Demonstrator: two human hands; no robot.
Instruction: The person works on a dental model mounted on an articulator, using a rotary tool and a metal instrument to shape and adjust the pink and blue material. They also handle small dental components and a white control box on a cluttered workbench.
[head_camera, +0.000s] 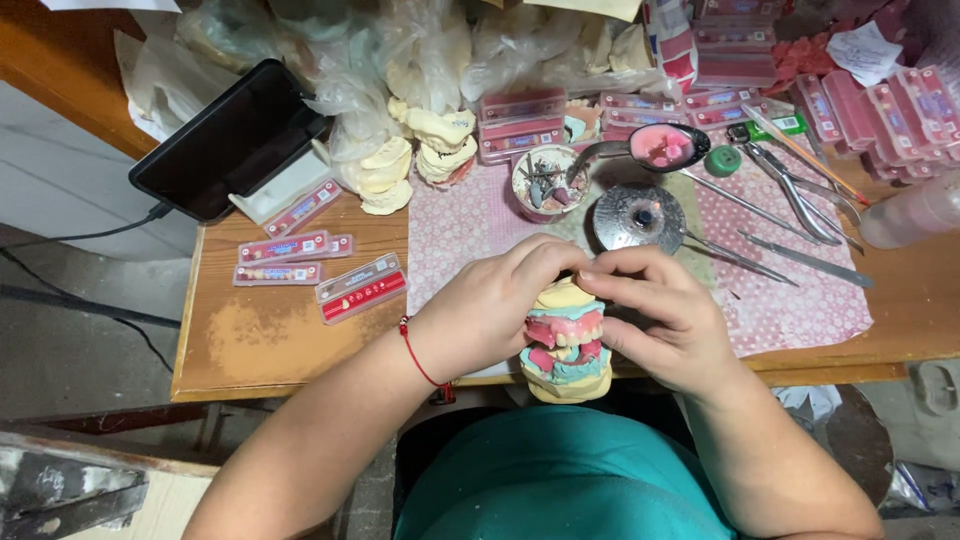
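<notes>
Both hands clasped the dental model (566, 345) between them — left hand (490, 305) bracing, right hand (665, 315) pinching its top — just off the table (250, 330) edge.

Two bare forearms reach forward from the bottom edge and converge at centre. The left hand (495, 305), a red string around its wrist, and the right hand (665, 315) are both curled, fingertips meeting in a shared closed grip.
</notes>
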